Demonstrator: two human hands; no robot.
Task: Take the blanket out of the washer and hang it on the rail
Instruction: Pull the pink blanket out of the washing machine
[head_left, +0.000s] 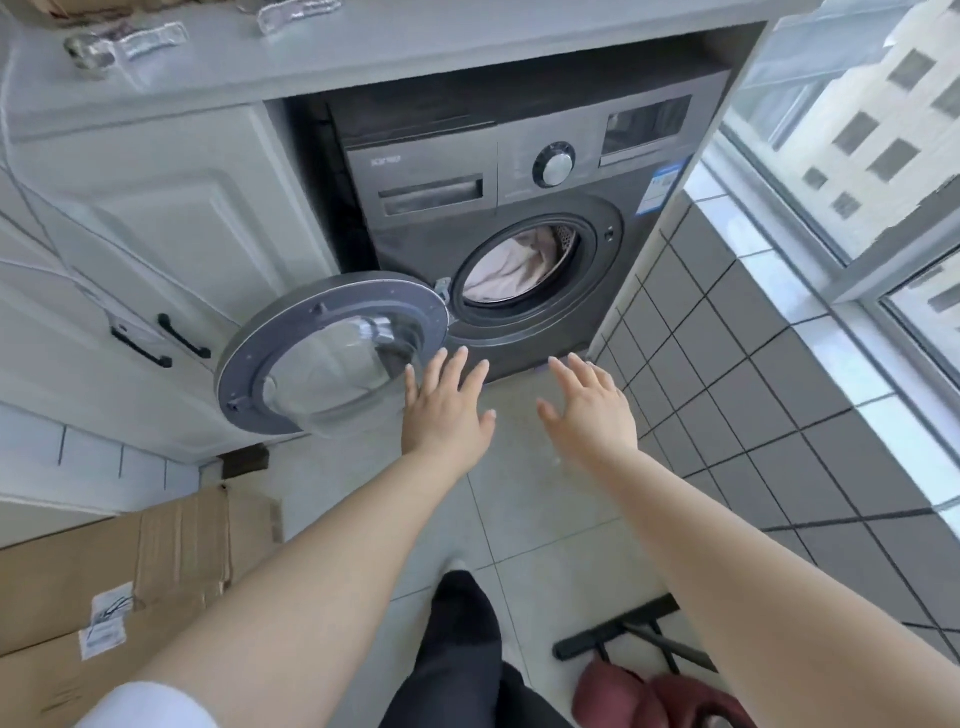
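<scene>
A: Progress so far, then? How much of the job is done?

B: Very little, going by what shows. The round grey washer door with the clear bulged window (332, 358) stands swung wide to the left, so the dark grey front-loading washer (519, 208) is open. The pale pink-white crumpled blanket (514, 267) lies wholly inside the drum, low in the round opening.

A: And the hands?

B: Both reach forward toward the opening, neither touching anything. The left hand (447, 402) has its fingers (457, 364) straight and spread apart, holding nothing; it hovers just beside the door's edge. The right hand (592, 402) is the same, fingers spread and bare, in front of the washer's base.

A: So what is left?

B: Nearly all of it, I'd judge: reaching into the drum, gathering the blanket, pulling it clear of the rim, carrying it and draping it. No rail is in view, so I can't tell where it hangs.

A: Anything in the way?

B: A flat brown cardboard box (130, 571) lies on the floor to the left, and a dark folding stand (628, 634) stands to the right, near the person's feet.
</scene>
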